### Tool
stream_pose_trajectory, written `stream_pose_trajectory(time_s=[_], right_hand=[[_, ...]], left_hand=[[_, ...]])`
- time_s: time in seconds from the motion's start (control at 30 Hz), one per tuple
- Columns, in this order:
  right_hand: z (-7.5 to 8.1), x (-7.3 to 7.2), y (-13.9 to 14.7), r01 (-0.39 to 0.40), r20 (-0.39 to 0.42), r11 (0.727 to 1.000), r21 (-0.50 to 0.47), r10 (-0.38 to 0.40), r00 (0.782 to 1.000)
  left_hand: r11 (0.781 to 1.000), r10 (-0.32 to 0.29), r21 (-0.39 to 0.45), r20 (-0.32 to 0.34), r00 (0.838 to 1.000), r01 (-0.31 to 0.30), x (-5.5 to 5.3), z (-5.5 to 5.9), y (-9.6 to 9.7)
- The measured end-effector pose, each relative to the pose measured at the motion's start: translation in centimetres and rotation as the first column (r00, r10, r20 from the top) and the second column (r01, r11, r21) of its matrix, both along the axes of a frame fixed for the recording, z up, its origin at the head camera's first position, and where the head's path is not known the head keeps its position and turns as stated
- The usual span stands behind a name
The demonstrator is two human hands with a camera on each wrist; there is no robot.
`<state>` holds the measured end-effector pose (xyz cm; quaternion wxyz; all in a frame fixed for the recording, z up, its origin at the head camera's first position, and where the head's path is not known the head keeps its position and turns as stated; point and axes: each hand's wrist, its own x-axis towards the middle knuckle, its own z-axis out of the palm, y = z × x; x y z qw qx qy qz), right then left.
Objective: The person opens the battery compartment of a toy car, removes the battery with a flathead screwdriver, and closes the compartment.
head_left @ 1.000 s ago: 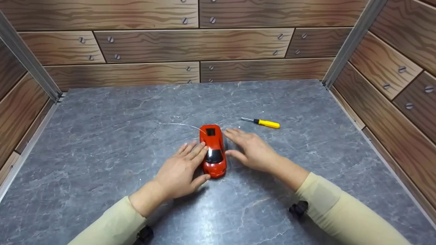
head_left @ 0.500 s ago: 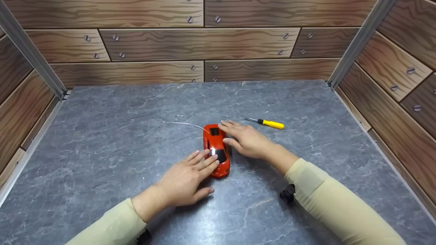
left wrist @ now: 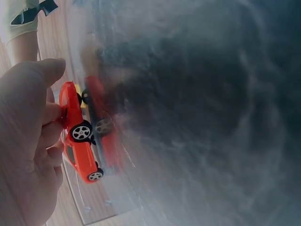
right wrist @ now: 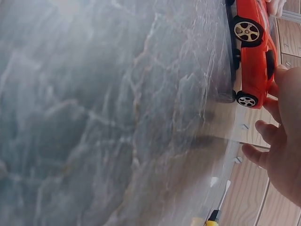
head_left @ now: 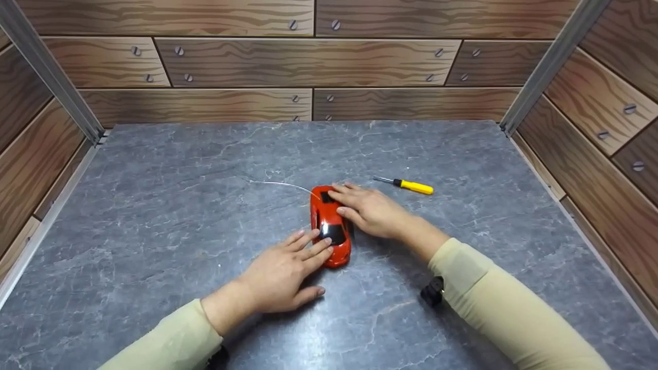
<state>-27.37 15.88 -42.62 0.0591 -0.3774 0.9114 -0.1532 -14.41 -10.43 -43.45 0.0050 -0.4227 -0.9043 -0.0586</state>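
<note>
A red toy car (head_left: pixel 327 209) with dark windows and a black patch on its far end stands on its wheels on the grey marbled table. My left hand (head_left: pixel 282 272) lies over its near left part, fingertips on the windscreen and its surround, thumb apart from it. At its far right side is my right hand (head_left: pixel 378 211), fingers extended, fingertips on the body. The left wrist view shows the car's wheels (left wrist: pixel 81 132) and the fingers against its side. In the right wrist view the thumb and a finger meet the bodywork (right wrist: pixel 254 70), while other fingers stand free.
A thin pale wire (head_left: pixel 280 183) runs left from the car's far end. A screwdriver with a yellow handle (head_left: pixel 416 187) lies to the right, beyond the right hand. Wood-patterned walls (head_left: pixel 231 105) bound the table (head_left: pixel 180 205) at the back and sides.
My right hand has moved left onto the far part of the car. My left hand has shifted nearer, its fingers further over the car and its thumb off the front. The car has turned slightly.
</note>
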Motion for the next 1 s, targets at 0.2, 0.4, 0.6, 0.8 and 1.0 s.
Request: stream_pose_trajectory(time_s=[0.2,0.4,0.6,0.8,1.0], right_hand=[[-0.1,0.2,0.5,-0.002,0.007,1.000,-0.021,0.003,1.000],[-0.1,0.8,1.2,0.008,0.003,0.999,-0.041,-0.007,1.000],[-0.2,1.9,2.2,0.017,-0.003,0.999,-0.038,-0.018,1.000],[-0.3,3.0,3.3,0.016,0.007,0.999,-0.039,-0.016,1.000],[-0.3,4.4,4.1,-0.004,0.001,0.999,-0.035,0.004,1.000]], left_hand=[[1.000,0.005,0.026,-0.007,1.000,-0.005,0.1,-0.1,-0.4],[0.998,0.019,0.059,-0.028,0.999,-0.018,0.1,-0.1,-1.4],[0.996,0.050,0.075,-0.011,0.999,-0.049,0.1,-0.1,-2.4],[0.992,0.085,0.092,-0.019,0.996,-0.083,0.0,-0.2,-3.2],[0.987,0.122,0.105,0.001,0.993,-0.122,-0.3,-0.2,-3.9]])
